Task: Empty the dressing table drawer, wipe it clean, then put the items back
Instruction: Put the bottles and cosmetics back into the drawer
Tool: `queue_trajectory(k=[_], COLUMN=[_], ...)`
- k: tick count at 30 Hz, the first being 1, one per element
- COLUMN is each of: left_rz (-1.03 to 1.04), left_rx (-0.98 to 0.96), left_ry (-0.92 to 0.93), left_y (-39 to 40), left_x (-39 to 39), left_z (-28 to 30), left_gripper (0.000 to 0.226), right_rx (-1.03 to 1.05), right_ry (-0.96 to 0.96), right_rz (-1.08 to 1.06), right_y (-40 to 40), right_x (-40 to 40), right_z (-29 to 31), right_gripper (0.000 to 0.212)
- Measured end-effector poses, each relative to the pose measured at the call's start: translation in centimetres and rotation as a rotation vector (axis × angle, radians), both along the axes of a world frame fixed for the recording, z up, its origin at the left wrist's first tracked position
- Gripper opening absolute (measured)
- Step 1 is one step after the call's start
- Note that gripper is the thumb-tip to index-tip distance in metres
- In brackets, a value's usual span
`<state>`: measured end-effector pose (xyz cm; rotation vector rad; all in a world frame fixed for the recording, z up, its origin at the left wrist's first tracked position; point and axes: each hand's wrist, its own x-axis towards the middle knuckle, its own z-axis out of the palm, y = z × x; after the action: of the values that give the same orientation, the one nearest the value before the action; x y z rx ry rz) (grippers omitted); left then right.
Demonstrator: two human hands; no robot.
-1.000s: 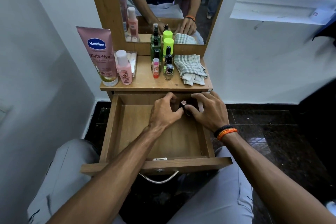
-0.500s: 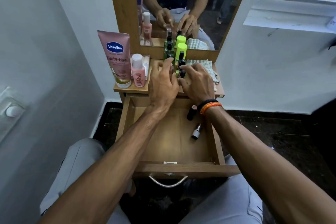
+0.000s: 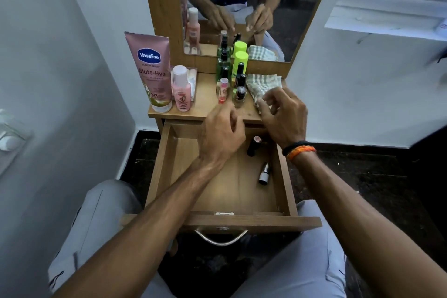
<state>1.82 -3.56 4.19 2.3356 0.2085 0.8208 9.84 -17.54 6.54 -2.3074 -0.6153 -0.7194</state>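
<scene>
Small bottles [image 3: 238, 91] upright on worktop [image 3: 205, 106], just beyond left hand [image 3: 221, 139]; right hand [image 3: 281, 116] beside; both grips loosely curled, empty.

Both forearms bare, no sleeves in view. Left hand [image 3: 221, 138]: no rings, no wristwear. Right hand [image 3: 285, 120]: wrist carries two bands side by side, black braided band [image 3: 295, 146] nearer hand, orange thread band [image 3: 301, 152] just behind it. Light grey trousers [image 3: 302, 261] on both thighs, seam lines visible.
</scene>
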Motion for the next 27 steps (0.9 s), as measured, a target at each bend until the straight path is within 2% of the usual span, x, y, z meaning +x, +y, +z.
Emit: queue_trajectory(k=[4,8,13,17,23,27], left_rz=[-0.156,-0.22,-0.153,-0.096,-0.065,-0.076], left_rx=[0.042,-0.009,-0.035,-0.076,-0.103,-0.114], left_ry=[0.444,0.644,0.703,0.734,0.749,0.743], left_y=[-2.1,-3.4,-2.9,-1.6,-0.5,-0.4], left_x=[-1.7,-1.6,-1.3,-1.7,-2.2,-2.3], left_z=[-3.3,-4.0,-3.9,-4.4,-4.8,-5.1], left_gripper=[0.016,0.017,0.003,0.003,0.002,0.004], right_rx=[-0.03,-0.258,-0.766,-1.06,-1.211,-1.178], right_ry=[0.154,0.333,0.304,0.237,0.291,0.316], right_rz=[-0.084,-0.009,0.211,0.175,0.122,0.116], right_y=[-3.6,-5.1,-4.5,-3.5,-2.9,-3.4], right_x=[-0.7,-2.6,-4.7,-5.1,-5.0,-5.3], right_z=[-1.2,-2.4,-4.5,-5.1,-4.4,-4.9], right_gripper=[0.01,0.004,0.017,0.017,0.034,0.036])
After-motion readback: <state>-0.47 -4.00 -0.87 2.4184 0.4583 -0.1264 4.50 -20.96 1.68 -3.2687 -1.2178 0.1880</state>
